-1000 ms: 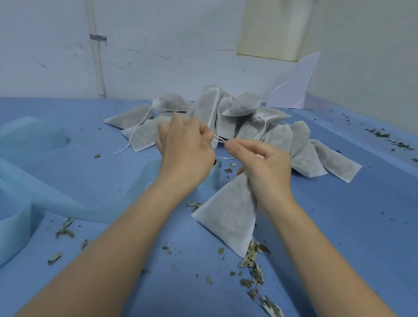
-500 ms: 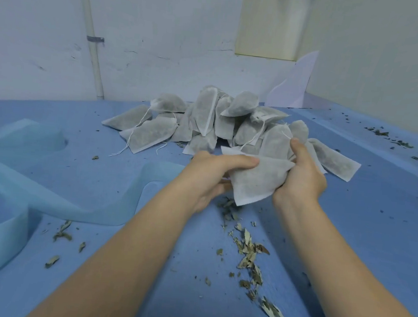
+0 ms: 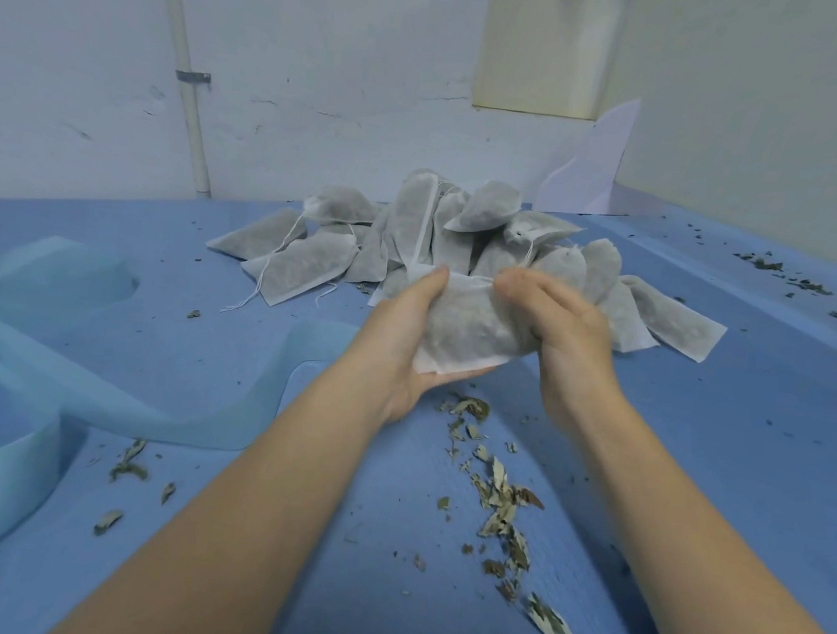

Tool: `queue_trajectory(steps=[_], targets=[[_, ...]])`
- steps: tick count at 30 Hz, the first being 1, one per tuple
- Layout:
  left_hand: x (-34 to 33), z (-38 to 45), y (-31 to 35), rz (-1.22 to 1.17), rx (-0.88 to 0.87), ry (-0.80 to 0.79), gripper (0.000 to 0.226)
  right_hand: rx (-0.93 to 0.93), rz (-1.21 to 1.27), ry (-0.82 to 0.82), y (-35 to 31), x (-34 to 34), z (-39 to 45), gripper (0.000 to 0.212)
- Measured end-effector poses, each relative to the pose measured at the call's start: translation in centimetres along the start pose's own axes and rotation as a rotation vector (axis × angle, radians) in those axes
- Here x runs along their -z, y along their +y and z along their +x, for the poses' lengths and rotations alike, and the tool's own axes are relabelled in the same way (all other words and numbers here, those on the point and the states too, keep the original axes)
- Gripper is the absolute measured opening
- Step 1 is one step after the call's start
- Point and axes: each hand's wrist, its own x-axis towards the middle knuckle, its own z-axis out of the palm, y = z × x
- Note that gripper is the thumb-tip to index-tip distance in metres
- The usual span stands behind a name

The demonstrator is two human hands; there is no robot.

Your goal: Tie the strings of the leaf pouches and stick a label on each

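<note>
A grey leaf pouch [image 3: 462, 324] lies between my two hands, just above the blue table cover. My left hand [image 3: 404, 336] cups it from below and from the left, thumb along its top edge. My right hand [image 3: 555, 321] holds its right side, fingers curled onto the upper edge. Behind them sits a pile of several similar pouches [image 3: 414, 244] with white drawstrings trailing out. No label is in view.
Dried leaf bits [image 3: 500, 501] are scattered on the blue table cover [image 3: 196, 345] in front of me. A light blue fabric strip [image 3: 63, 383] curls across the left. A white sheet [image 3: 592, 170] leans on the back wall, and more leaf crumbs [image 3: 792, 283] lie far right.
One second ago both hands pulled the pouch's strings with the pouch hanging upright. Since then the hands have turned the pouch sideways and carried it forward toward the pile.
</note>
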Motion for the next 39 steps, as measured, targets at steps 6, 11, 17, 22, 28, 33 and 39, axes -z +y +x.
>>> queue_trajectory(steps=[6,11,17,22,28,33,39], targets=[[0.3,0.0,0.2,0.235,-0.158,-0.002,0.034,0.088,-0.133,-0.102,0.1,0.2,-0.1,0.015],[0.8,0.1,0.4,0.367,-0.281,0.113,0.017,0.097,-0.182,-0.128,0.4,-0.2,-0.1,0.013],[2.0,0.7,1.8,0.288,-0.384,0.331,0.028,-0.164,0.069,-0.094,1.1,-0.7,0.7,0.027],[3.8,0.9,3.3,0.216,-0.447,0.5,0.011,-0.047,-0.637,-0.239,3.4,-1.1,0.3,0.048],[4.4,1.3,3.4,0.221,-0.453,0.532,0.014,0.004,-0.733,-0.323,4.2,-1.9,1.7,0.072],[4.6,1.8,2.8,0.224,-0.432,0.527,0.019,0.023,-0.828,-0.38,4.4,-2.4,2.4,0.066],[5.0,2.6,2.0,0.369,-0.406,0.568,0.039,-0.019,-0.823,-0.341,4.8,-3.9,2.5,0.051]])
